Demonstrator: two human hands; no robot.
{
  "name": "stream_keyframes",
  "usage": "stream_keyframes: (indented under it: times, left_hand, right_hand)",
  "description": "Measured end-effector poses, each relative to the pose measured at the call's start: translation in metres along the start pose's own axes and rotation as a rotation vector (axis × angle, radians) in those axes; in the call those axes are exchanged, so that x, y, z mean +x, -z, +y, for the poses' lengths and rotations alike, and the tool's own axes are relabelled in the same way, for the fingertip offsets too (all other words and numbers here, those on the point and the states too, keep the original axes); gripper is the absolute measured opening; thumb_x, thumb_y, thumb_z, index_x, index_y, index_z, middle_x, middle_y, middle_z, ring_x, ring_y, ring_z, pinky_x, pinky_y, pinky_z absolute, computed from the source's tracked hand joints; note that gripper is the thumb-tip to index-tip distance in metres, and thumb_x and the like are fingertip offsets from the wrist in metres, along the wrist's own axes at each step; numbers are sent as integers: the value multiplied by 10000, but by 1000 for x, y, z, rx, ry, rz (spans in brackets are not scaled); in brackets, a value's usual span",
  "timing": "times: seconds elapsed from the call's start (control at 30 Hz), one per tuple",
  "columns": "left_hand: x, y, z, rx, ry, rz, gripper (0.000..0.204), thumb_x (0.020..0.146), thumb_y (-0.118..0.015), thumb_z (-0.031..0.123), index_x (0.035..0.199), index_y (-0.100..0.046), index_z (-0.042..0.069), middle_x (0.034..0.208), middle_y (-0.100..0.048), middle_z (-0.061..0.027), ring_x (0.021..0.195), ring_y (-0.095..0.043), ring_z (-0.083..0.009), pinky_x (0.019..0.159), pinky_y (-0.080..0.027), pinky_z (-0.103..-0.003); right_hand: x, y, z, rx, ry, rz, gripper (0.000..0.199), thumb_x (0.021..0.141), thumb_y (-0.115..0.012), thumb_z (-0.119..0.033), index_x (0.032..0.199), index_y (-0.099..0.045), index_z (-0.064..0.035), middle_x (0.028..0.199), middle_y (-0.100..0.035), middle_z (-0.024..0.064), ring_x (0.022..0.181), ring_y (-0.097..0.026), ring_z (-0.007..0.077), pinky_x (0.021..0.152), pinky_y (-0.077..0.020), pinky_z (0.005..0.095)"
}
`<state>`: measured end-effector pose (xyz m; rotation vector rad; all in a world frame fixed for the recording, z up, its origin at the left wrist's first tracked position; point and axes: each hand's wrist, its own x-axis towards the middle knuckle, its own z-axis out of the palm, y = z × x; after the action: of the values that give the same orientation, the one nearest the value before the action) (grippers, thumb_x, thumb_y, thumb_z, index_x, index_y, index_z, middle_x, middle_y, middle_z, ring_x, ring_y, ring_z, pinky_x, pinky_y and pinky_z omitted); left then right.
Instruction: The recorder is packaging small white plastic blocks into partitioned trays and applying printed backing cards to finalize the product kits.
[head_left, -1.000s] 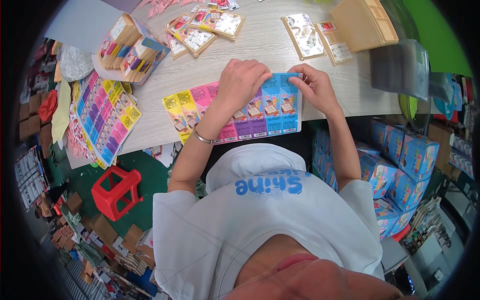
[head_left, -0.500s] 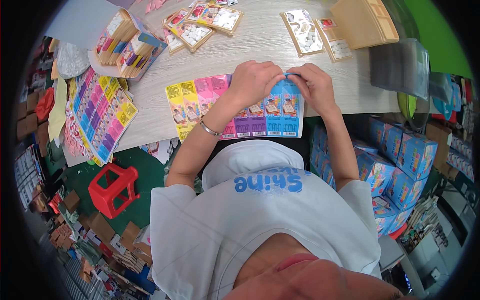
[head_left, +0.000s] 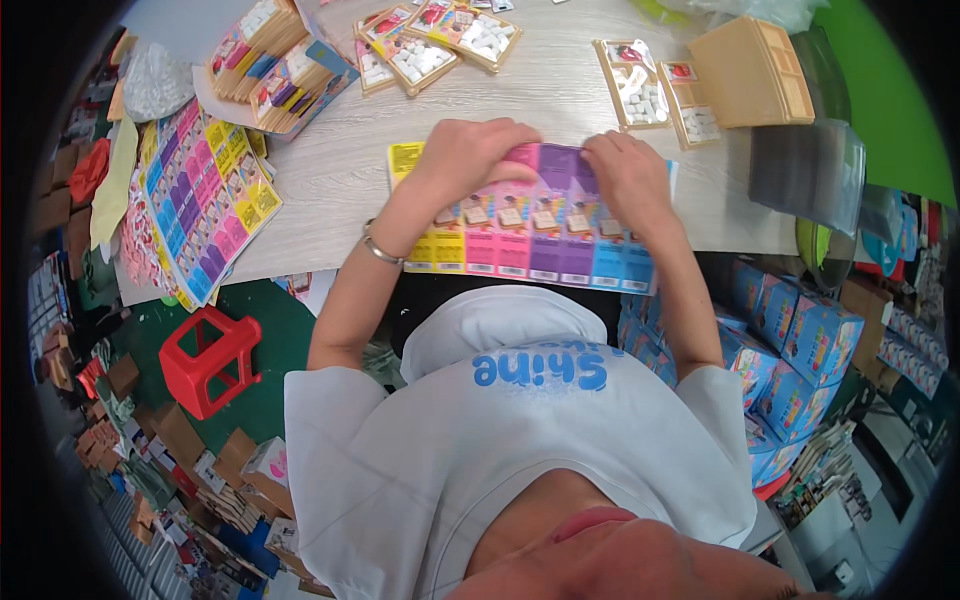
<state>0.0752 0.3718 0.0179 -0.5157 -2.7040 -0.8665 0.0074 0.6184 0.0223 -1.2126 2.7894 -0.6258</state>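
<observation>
A printed sheet of labels (head_left: 512, 240) in yellow, pink, purple and blue strips lies at the table's front edge, its lower part reaching toward my lap. My left hand (head_left: 472, 162) is closed at the sheet's far edge, over the pink strips, fingers bent across the paper. Closer to the blue end, my right hand (head_left: 630, 180) grips the same edge with curled fingers. The fingertips are partly hidden, and whether one sheet or several lie together cannot be told.
Left on the table lies a stack of similar sheets (head_left: 205, 205) beside an open box (head_left: 320, 105) of filled trays. Trays with white pieces (head_left: 425, 62) lie at the back; more trays (head_left: 640, 95) stand right, by a clear plastic bin (head_left: 808, 170). A red stool (head_left: 210, 360) and blue boxes (head_left: 790, 360) flank me.
The sheet has shifted right. My hands have moved apart along its far edge: the right no longer pinches the blue corner and sits farther in, over the sheet.
</observation>
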Motion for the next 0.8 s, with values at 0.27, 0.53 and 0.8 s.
stream_keyframes:
  times: [0.27, 0.53, 0.8]
  left_hand:
    - [-38, 2, -36, -79, 210, -84, 206, 893, -749, 272, 994, -761, 92, 893, -739, -70, 746, -705, -218, 654, -543, -302]
    - [-93, 21, -56, -824, 722, 79, 167, 955, -709, 85, 1058, -737, -43, 919, -739, -35, 823, -657, -60, 749, -537, -208]
    - [-90, 10, -35, -1127, 851, 292, 188, 976, -685, 88, 1107, -741, -36, 948, -745, -63, 834, -661, -71, 727, -544, -212]
  right_hand:
    - [30, -51, -46, 82, 187, 65, 107, 902, -698, -195, 930, -686, -93, 873, -632, 78, 819, -636, 284, 730, -501, 399]
    - [49, -64, -53, 191, 215, 122, 94, 904, -701, -154, 964, -691, -83, 830, -623, 88, 788, -641, 292, 679, -525, 394]
    - [65, -91, -94, 460, 174, 187, 230, 833, -765, -82, 1061, -742, -99, 932, -681, 44, 843, -633, 242, 713, -513, 375]
